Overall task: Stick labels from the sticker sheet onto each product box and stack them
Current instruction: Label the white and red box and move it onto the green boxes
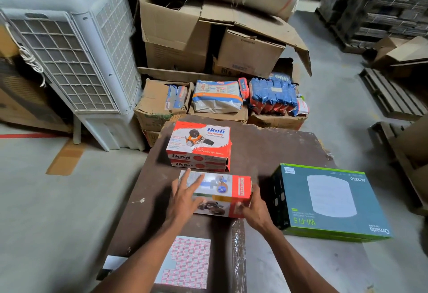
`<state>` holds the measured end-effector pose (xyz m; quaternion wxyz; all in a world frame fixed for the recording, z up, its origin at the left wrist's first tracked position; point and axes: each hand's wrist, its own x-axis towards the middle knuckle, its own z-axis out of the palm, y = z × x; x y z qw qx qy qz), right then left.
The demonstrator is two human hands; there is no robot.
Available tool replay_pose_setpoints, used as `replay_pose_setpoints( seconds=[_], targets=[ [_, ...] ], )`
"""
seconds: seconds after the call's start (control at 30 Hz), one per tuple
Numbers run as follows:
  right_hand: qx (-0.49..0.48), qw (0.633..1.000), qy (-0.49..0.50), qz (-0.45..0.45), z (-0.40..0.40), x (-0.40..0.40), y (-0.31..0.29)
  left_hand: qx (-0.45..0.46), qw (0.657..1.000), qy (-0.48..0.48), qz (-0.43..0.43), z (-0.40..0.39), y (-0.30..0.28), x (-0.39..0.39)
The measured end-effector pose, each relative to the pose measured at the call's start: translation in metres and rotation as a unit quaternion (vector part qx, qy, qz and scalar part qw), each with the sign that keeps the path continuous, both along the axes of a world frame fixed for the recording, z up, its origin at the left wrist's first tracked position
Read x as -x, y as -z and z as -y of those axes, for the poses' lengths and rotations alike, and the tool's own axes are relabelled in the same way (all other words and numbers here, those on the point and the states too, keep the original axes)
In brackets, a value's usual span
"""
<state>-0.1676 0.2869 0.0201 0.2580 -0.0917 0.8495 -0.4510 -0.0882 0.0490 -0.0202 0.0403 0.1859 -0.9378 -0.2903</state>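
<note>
Right now, on the work surface:
Work surface: a dark brown board [143,190] lying over the grey warehouse floor [46,211].
Held box: a red-and-white product box [222,190] lies flat near the middle of the board, its red end to the right.
Left hand: the left hand [185,197] rests on the box's left part, fingers straight and spread over the top face.
Right hand: the right hand [253,209] grips the red right end, thumb curled on the near face and fingers wrapped behind the end.
Sticker sheet: a sticker sheet [185,262] of small red-bordered labels lies flat on the near part of the board, between the two forearms; part of its left side shows bare backing.
Stack: two red-and-white Ikon boxes [199,146] sit one on the other just behind the held box, apart from it.
Wi-Fi box: a large teal Wi-Fi box [328,202] with green edges lies flat just right of the right hand, a small white label [289,170] at its far left corner.
Behind: an air cooler [69,56] stands at left, beside open cardboard cartons [176,33].
</note>
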Motion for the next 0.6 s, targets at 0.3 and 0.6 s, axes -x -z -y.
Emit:
replay_pose_setpoints(
  seconds=[0.3, 0.6],
  targets=[
    [0.027, 0.996, 0.068, 0.041, 0.014, -0.002, 0.014, 0.018, 1.000, 0.011, 0.010, -0.001, 0.010, -0.010],
    [-0.037, 0.993, 0.054, 0.094, 0.021, 0.026, 0.008, -0.125, 0.988, -0.047, 0.071, 0.024, -0.010, 0.007]
  ],
)
